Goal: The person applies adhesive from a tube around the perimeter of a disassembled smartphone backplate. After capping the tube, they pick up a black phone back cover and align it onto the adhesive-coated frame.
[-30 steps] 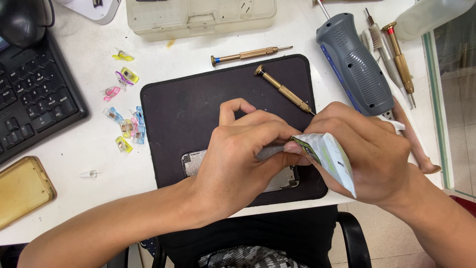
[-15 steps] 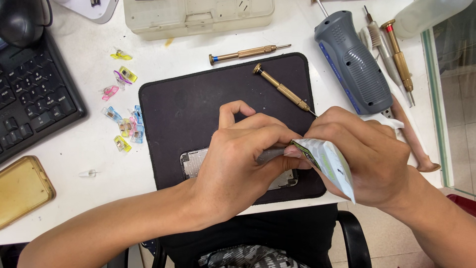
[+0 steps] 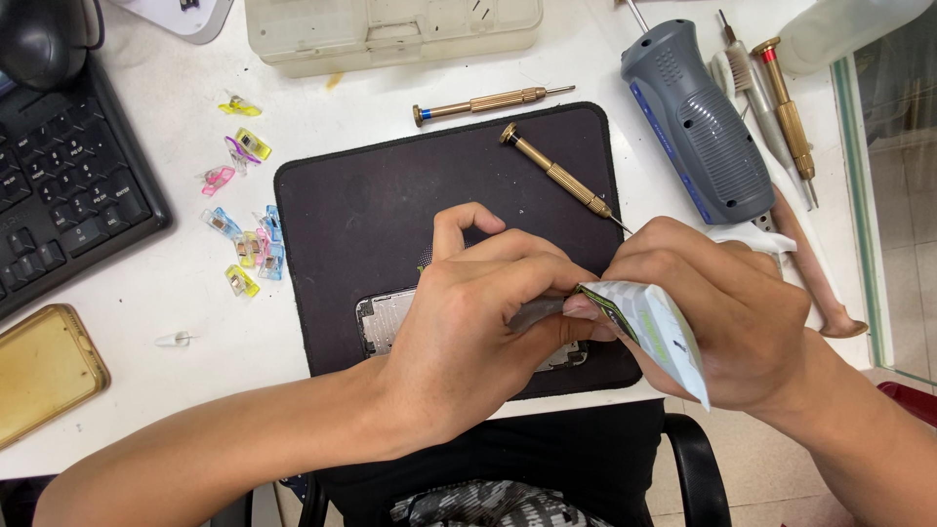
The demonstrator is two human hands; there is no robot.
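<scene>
- Left hand (image 3: 468, 332), low in the middle of the frame, curls over a grey strip-like piece (image 3: 535, 312), thumb and fingers pinched on it where it comes out of the pouch.
- Right hand (image 3: 722, 322), at lower right, grips a small white-and-green foil pouch (image 3: 649, 327), its fingers closed round the body with the torn mouth pointing left toward the other hand.
- Under both hands lies an opened phone frame (image 3: 386, 320), partly hidden, on the lower edge of a dark work mat (image 3: 390, 195) in the centre of the frame.
- On the mat's upper right rests a brass screwdriver (image 3: 558, 178); a second brass screwdriver (image 3: 488, 101) lies just above the mat; a grey electric driver (image 3: 698, 122) sits at upper right.
- Small coloured clips (image 3: 244, 210) are scattered left of the mat; a black keyboard (image 3: 63, 195) fills the far left, and a gold phone case (image 3: 39, 371) lies at lower left.
- Risk, as I judge it: a hard or crooked pull could tear or crease the grey piece, since the pouch mouth looks narrow.
- The pouch hangs past the table edge; a slipped grip would likely drop it to the floor.
- Sleeves and wrists pass just over the phone frame, so a jerk could nudge it off the mat's lower edge.
</scene>
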